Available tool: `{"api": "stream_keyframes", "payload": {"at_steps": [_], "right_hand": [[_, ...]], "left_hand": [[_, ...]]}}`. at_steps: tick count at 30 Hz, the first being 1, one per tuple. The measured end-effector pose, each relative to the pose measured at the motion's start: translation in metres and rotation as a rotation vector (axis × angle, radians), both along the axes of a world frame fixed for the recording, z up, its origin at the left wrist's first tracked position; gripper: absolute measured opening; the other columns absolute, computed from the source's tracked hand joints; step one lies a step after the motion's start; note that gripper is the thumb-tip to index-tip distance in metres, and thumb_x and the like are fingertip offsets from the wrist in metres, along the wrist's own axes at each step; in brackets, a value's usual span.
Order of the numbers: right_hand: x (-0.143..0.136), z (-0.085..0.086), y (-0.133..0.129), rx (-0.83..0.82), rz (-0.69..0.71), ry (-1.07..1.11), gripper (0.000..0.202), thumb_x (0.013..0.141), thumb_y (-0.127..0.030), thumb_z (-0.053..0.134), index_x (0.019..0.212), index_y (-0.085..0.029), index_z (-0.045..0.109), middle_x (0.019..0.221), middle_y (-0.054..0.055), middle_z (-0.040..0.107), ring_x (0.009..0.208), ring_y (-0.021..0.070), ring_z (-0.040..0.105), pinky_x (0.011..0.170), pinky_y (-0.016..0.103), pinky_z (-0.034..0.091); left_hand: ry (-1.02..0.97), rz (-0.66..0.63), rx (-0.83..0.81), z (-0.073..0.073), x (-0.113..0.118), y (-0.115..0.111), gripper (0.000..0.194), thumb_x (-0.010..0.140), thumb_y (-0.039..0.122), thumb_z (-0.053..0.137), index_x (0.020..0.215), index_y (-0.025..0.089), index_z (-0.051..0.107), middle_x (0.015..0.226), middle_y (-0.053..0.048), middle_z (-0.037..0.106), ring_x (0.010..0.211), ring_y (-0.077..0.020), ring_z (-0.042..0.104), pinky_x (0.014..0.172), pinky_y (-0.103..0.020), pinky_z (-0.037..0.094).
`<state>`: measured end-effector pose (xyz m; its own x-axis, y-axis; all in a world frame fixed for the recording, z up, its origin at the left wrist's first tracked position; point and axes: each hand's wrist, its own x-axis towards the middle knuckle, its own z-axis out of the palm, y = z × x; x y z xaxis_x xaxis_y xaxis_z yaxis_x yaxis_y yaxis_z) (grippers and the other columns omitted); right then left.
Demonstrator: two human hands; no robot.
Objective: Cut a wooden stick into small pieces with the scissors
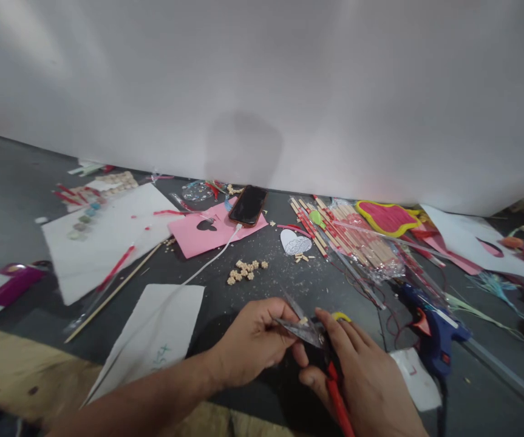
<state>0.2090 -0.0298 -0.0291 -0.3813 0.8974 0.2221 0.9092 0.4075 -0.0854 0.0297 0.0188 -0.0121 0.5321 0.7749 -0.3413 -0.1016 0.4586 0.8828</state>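
My right hand is closed round red-handled scissors, whose blades stand apart and point up and left. A small pale wooden piece shows between the blades. Beside the blades, my left hand has its fingers pinched together; what they hold, if anything, is hidden. Beyond the hands lies a small pile of flower-shaped wooden pieces on the dark table. A white paper heart, partly covered in a drawn pattern, lies farther back, with short cut wooden bits beside it.
A phone with a white cable rests on pink paper. Wooden sticks in plastic lie at the back right. A blue glue gun is right of my right hand. White paper and a thin stick lie left.
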Motion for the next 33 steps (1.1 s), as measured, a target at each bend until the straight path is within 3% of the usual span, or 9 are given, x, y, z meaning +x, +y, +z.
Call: {"api": "stream_keyframes", "payload": {"at_steps": [5, 11, 21, 27, 33], "right_hand": [[0.001, -0.002, 0.001, 0.016, -0.001, -0.033, 0.064, 0.074, -0.049, 0.056, 0.122, -0.009, 0.041, 0.097, 0.014, 0.064, 0.087, 0.0280, 0.061, 0.069, 0.039, 0.053], [0.002, -0.003, 0.000, 0.035, 0.018, -0.019, 0.063, 0.077, -0.056, 0.050, 0.120, -0.010, 0.043, 0.092, 0.013, 0.065, 0.084, 0.0259, 0.063, 0.068, 0.036, 0.054], [0.004, 0.000, -0.001, 0.019, 0.008, 0.027, 0.044, 0.088, -0.049, 0.035, 0.111, -0.014, 0.048, 0.086, 0.010, 0.066, 0.075, 0.0211, 0.064, 0.061, 0.032, 0.053], [0.004, -0.004, 0.000, -0.005, -0.026, 0.015, 0.046, 0.086, -0.051, 0.039, 0.114, -0.015, 0.048, 0.088, 0.009, 0.066, 0.077, 0.0222, 0.064, 0.063, 0.033, 0.052], [0.003, 0.000, 0.001, -0.028, -0.049, 0.010, 0.054, 0.081, -0.053, 0.046, 0.120, -0.014, 0.044, 0.095, 0.011, 0.064, 0.084, 0.0245, 0.062, 0.066, 0.035, 0.052]], "left_hand": [[-0.036, -0.021, -0.077, 0.000, 0.001, 0.001, 0.008, 0.059, 0.012, 0.057, 0.064, 0.015, 0.050, 0.048, 0.000, 0.062, 0.030, -0.0009, 0.027, 0.032, -0.016, 0.015], [0.023, -0.040, -0.019, -0.004, 0.000, 0.002, 0.007, 0.064, 0.009, 0.053, 0.068, 0.015, 0.051, 0.051, 0.001, 0.063, 0.031, -0.0015, 0.029, 0.033, -0.015, 0.019], [0.019, -0.030, 0.049, -0.007, 0.000, 0.000, 0.015, 0.076, 0.027, 0.057, 0.072, 0.015, 0.050, 0.059, -0.001, 0.064, 0.031, -0.0010, 0.033, 0.033, -0.015, 0.023], [0.048, 0.005, 0.074, -0.010, 0.001, 0.000, 0.017, 0.072, 0.026, 0.062, 0.075, 0.014, 0.051, 0.061, -0.001, 0.064, 0.034, -0.0026, 0.042, 0.035, -0.014, 0.029], [0.095, 0.053, 0.138, -0.011, 0.001, 0.000, 0.006, 0.072, 0.018, 0.057, 0.071, 0.014, 0.052, 0.061, -0.001, 0.065, 0.034, -0.0033, 0.045, 0.037, -0.015, 0.032]]}}
